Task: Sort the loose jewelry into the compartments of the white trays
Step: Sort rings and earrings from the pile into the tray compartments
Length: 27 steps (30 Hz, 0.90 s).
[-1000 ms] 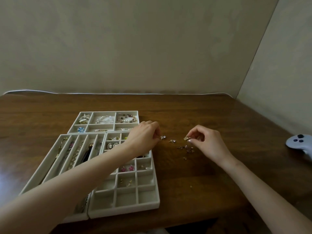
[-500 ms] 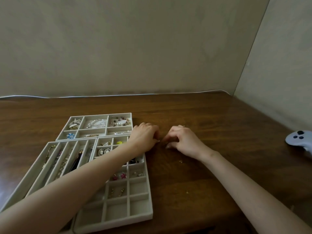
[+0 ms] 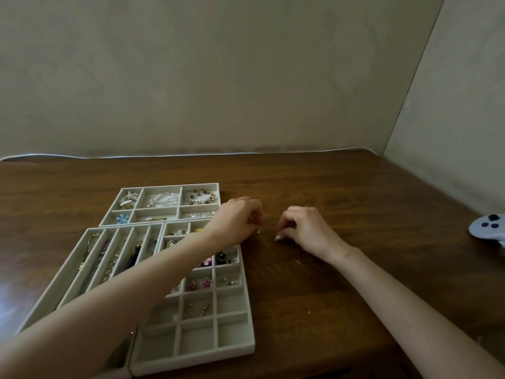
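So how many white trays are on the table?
3: the back tray farthest away, the long-slot tray near left, the grid tray right beside it. An arm hides parts.

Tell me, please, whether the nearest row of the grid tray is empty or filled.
Empty: the nearest three compartments of the grid tray show only bare lining.

controller (image 3: 489, 228) cut by right edge; left forearm (image 3: 136, 291) hides grid tray (image 3: 196, 358) middle; loose bits (image 3: 298, 261) too small to identify

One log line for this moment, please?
left hand: curled, by trays | right hand: curled on table | loose jewelry: by right wrist
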Each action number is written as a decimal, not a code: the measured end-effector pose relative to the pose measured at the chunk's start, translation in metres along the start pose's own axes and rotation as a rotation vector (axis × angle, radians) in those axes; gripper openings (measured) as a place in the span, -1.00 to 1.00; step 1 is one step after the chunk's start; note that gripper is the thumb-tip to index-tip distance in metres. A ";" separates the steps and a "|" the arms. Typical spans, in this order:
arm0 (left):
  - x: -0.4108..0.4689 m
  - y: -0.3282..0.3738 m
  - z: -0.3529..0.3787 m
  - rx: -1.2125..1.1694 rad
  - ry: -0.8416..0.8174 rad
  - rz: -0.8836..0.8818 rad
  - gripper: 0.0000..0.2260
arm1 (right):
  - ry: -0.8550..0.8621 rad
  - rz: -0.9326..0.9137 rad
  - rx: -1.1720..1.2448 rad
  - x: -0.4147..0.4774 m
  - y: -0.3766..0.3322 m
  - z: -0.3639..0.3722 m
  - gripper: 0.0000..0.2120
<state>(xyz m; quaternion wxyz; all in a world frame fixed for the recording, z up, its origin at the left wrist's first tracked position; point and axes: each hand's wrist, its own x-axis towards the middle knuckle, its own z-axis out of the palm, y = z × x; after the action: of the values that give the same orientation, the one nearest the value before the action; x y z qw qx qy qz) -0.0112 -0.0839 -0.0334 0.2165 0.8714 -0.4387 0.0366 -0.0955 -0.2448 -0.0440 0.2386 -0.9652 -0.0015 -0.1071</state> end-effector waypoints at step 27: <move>-0.116 0.027 -0.052 -0.236 -0.166 -0.087 -0.94 | -0.048 -0.021 0.321 -0.040 -0.072 -0.011 -0.92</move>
<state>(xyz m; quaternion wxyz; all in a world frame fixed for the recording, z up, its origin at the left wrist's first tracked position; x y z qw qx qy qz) -0.0962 0.0103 -0.0065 0.2820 0.8580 -0.4182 -0.0968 -0.1403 -0.1839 -0.0096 0.3884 -0.9169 -0.0344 -0.0851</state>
